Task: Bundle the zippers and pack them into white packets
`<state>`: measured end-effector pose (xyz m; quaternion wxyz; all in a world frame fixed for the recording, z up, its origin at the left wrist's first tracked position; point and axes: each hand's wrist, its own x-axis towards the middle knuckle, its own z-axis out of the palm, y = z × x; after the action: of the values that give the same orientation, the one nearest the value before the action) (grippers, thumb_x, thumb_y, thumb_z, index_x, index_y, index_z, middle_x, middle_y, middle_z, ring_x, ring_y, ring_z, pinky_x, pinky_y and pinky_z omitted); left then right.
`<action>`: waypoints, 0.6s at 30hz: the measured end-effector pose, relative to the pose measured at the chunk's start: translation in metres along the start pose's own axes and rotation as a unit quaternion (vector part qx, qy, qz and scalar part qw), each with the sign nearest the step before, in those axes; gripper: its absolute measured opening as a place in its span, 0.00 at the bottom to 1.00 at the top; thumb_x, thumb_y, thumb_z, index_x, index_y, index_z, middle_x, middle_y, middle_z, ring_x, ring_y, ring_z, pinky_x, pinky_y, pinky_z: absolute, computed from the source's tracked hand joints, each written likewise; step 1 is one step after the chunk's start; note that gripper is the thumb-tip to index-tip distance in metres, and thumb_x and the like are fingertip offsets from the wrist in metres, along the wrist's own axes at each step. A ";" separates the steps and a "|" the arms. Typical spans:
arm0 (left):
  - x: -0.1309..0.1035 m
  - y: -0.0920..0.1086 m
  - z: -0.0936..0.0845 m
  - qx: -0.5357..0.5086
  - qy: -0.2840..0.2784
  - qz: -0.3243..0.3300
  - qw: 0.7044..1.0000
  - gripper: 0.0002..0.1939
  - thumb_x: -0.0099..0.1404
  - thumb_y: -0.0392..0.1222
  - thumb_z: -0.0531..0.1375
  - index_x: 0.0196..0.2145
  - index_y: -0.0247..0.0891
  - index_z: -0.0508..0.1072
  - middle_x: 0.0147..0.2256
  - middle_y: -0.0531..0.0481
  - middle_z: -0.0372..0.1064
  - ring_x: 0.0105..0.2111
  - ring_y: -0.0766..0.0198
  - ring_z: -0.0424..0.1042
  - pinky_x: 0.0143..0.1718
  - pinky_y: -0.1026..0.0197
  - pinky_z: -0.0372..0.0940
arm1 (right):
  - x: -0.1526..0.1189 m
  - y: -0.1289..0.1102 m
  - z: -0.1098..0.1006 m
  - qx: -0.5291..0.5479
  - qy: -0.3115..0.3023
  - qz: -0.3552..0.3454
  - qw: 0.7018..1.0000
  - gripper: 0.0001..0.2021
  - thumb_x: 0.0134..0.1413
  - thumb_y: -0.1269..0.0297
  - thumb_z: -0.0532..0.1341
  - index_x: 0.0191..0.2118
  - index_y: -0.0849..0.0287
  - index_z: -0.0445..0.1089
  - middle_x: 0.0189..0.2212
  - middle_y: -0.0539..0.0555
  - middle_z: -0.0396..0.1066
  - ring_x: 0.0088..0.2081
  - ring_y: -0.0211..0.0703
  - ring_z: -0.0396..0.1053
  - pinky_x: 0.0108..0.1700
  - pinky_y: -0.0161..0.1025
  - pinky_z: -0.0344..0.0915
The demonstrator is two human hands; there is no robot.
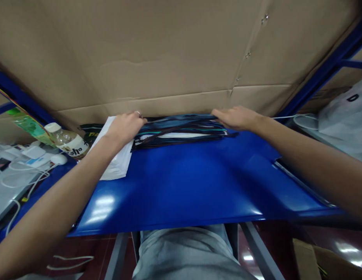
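A pile of long, thin fabric-like strips [181,135], mostly dark with white and teal among them, lies at the back of the blue table. Stretched along the top of the pile is a blue-grey strip [177,120]. My left hand [127,126] has its fingers closed at the left end of that strip, a ring showing on one finger. At the right end, my right hand [235,117] pinches the same strip. White paper-like sheets or bags [118,165] lie under and beside my left hand. Its fingertips are partly hidden.
A labelled bottle [68,142] and a green bottle [32,126] stand at the left, near white chargers and cables [37,157]. Brown cardboard [169,50] walls the back. A white plastic bag [347,112] sits right, and the blue tabletop [181,186] spans the front.
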<state>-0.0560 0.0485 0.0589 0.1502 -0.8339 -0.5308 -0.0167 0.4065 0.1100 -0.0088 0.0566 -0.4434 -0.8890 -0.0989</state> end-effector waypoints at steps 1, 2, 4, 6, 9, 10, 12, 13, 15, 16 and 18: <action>0.009 -0.004 -0.006 0.036 0.009 -0.012 0.999 0.18 0.81 0.39 0.53 0.54 0.41 0.83 0.54 0.36 0.75 0.59 0.40 0.73 0.56 0.40 0.70 | 0.007 0.006 -0.003 -0.032 0.035 0.014 0.999 0.14 0.76 0.59 0.57 0.56 0.59 0.74 0.44 0.66 0.80 0.41 0.55 0.76 0.44 0.47 0.67; 0.018 -0.006 -0.009 0.063 0.014 -0.018 0.998 0.17 0.81 0.40 0.54 0.55 0.41 0.82 0.56 0.36 0.74 0.62 0.39 0.70 0.57 0.40 0.70 | 0.013 0.011 -0.003 -0.056 0.067 0.020 0.996 0.17 0.76 0.56 0.57 0.58 0.61 0.73 0.48 0.68 0.79 0.46 0.59 0.76 0.48 0.50 0.67; 0.030 -0.006 -0.010 0.091 0.014 -0.017 0.996 0.15 0.80 0.42 0.59 0.59 0.41 0.79 0.60 0.36 0.72 0.65 0.37 0.67 0.56 0.40 0.71 | 0.019 0.013 0.001 -0.082 0.112 0.008 0.990 0.24 0.77 0.49 0.57 0.62 0.65 0.71 0.56 0.73 0.76 0.55 0.65 0.74 0.55 0.55 0.67; 0.037 -0.002 -0.004 0.085 -0.001 -0.009 0.996 0.19 0.77 0.42 0.63 0.63 0.43 0.76 0.63 0.36 0.70 0.62 0.37 0.71 0.53 0.41 0.72 | 0.019 0.010 0.012 -0.085 0.128 -0.022 0.988 0.29 0.76 0.45 0.57 0.65 0.67 0.70 0.60 0.74 0.74 0.59 0.68 0.71 0.59 0.59 0.66; 0.040 0.002 0.014 0.067 -0.045 0.003 0.997 0.23 0.77 0.45 0.63 0.67 0.48 0.72 0.63 0.37 0.70 0.54 0.41 0.78 0.52 0.43 0.71 | 0.011 0.001 0.032 -0.048 0.137 -0.054 0.988 0.26 0.78 0.48 0.53 0.65 0.64 0.71 0.61 0.70 0.74 0.60 0.65 0.71 0.60 0.58 0.66; 0.040 0.002 0.020 0.061 -0.058 0.007 0.996 0.23 0.78 0.45 0.62 0.68 0.48 0.71 0.62 0.37 0.71 0.52 0.42 0.78 0.53 0.44 0.71 | 0.008 -0.002 0.038 -0.028 0.139 -0.059 0.988 0.24 0.79 0.51 0.52 0.65 0.62 0.72 0.61 0.68 0.74 0.60 0.63 0.71 0.60 0.57 0.66; 0.041 0.001 0.029 0.056 -0.076 0.008 0.995 0.22 0.80 0.44 0.60 0.69 0.48 0.70 0.60 0.38 0.73 0.53 0.44 0.79 0.53 0.47 0.70 | 0.006 -0.006 0.046 0.005 0.141 -0.063 0.988 0.22 0.80 0.56 0.49 0.63 0.60 0.74 0.61 0.66 0.75 0.60 0.61 0.71 0.60 0.56 0.66; 0.041 -0.001 0.032 0.056 -0.082 0.007 0.995 0.22 0.80 0.43 0.59 0.69 0.47 0.70 0.58 0.38 0.74 0.53 0.45 0.78 0.52 0.48 0.70 | 0.006 -0.009 0.048 0.015 0.141 -0.059 0.988 0.22 0.80 0.58 0.48 0.63 0.60 0.75 0.60 0.66 0.76 0.60 0.60 0.72 0.60 0.56 0.67; 0.041 -0.002 0.032 0.056 -0.091 -0.005 0.994 0.22 0.79 0.42 0.59 0.68 0.46 0.71 0.56 0.38 0.74 0.53 0.46 0.78 0.53 0.49 0.70 | 0.008 -0.014 0.048 0.025 0.143 -0.038 0.989 0.22 0.79 0.60 0.48 0.62 0.60 0.75 0.60 0.66 0.76 0.60 0.61 0.72 0.59 0.58 0.67; 0.040 -0.001 0.029 0.055 -0.092 -0.017 0.994 0.22 0.79 0.43 0.60 0.67 0.46 0.72 0.56 0.38 0.74 0.52 0.46 0.78 0.53 0.49 0.70 | 0.008 -0.017 0.047 0.028 0.147 -0.025 0.989 0.22 0.78 0.61 0.49 0.61 0.61 0.76 0.59 0.66 0.76 0.60 0.63 0.72 0.59 0.59 0.68; 0.033 0.007 0.020 0.052 -0.080 -0.048 0.994 0.23 0.78 0.46 0.62 0.67 0.45 0.72 0.58 0.37 0.73 0.53 0.45 0.78 0.55 0.46 0.70 | 0.008 -0.028 0.043 0.036 0.164 -0.004 0.986 0.21 0.77 0.60 0.51 0.61 0.62 0.77 0.60 0.68 0.76 0.60 0.65 0.72 0.59 0.62 0.69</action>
<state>-0.0382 0.0798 0.0442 0.1498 -0.7970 -0.5808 0.0704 0.3785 0.1096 -0.0529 0.2168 -0.4150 -0.8727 -0.1383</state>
